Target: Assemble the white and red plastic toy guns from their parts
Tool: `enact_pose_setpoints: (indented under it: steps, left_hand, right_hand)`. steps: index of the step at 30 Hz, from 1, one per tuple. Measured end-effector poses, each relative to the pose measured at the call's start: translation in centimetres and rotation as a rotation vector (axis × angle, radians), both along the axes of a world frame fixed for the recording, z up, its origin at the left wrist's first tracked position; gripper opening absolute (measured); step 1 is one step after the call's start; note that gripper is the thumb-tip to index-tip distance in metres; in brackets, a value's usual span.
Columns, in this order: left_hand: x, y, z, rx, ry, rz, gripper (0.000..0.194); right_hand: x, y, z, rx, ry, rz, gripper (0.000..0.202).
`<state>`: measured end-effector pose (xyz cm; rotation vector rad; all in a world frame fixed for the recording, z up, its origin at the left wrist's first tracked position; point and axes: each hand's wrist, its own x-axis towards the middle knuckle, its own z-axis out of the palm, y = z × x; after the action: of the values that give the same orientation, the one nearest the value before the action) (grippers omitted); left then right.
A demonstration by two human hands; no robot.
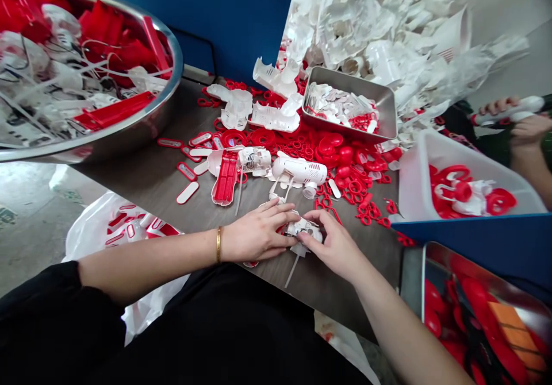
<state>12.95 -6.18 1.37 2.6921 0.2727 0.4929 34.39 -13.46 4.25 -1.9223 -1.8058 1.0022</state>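
Across the grey tabletop, left fingers and right fingers grasp a white assembly (pale rod sticking out).

The only view looks from the wearer's head, forward and down over the lap, near the hands, with the table slanting across it.

The left hand hides part of the white assembly, whose inner details are perhaps too small to tell. The left forearm covers part of the plastic bag. The steel bowl runs off the left edge; a co-worker's hand is blurred, and print on the oval pieces is unreadable.
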Motion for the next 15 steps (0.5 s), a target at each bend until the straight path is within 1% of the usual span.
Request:
enact_pose_setpoints:
  steps: [2,3,5,6,7,8,10,12,14,15]
  left_hand:
    - [0.0,-0.1,-0.1,0.002,0.014,0.009,0.026]
    - [0.0,-0.2,-0.1,0.004,0.016,0.015,0.026]
    - [0.0,-0.3,-0.1,0.009,0.014,0.025,0.026]
    - [0.0,-0.3,-0.1,0.012,0.011,0.029,0.026]
    - [0.0,-0.4,-0.1,0.014,0.009,0.035,0.026]
    - [0.1,-0.4,-0.1,0.015,0.009,0.043,0.026]
    - [0.1,-0.5,-0.2,0.014,0.011,0.052,0.026]
    - [0.1,-0.6,-0.4,0.016,-0.002,0.056,0.025]
    - [-0.2,-0.5,-0.4,0.022,-0.043,0.045,0.025]
    - [-0.4,-0.4,-0.1,0.024,-0.079,0.038,0.026]
  right_hand:
    - [0.2,1.2,0.4,-0.026,0.011,0.025,0.032]
    - [0.4,2.3,0.6,0.0,0.002,0.01,0.033]
    - [1.0,5.1,1.0,0.136,-0.109,-0.041,0.037]
    - [1.3,6.8,1.0,0.216,-0.212,-0.047,0.039]
    - [1.7,8.3,1.0,0.26,-0.315,-0.002,0.045]
    - [2.0,9.8,0.8,0.262,-0.379,0.069,0.05]
    - [2.6,12.0,0.4,0.232,-0.42,0.187,0.055]
    - [3.0,13.0,0.1,0.224,-0.421,0.222,0.054]
    - [3.3,13.0,0.2,0.236,-0.433,0.215,0.052]
    - [3.4,12.6,0.5,0.253,-0.428,0.204,0.052]
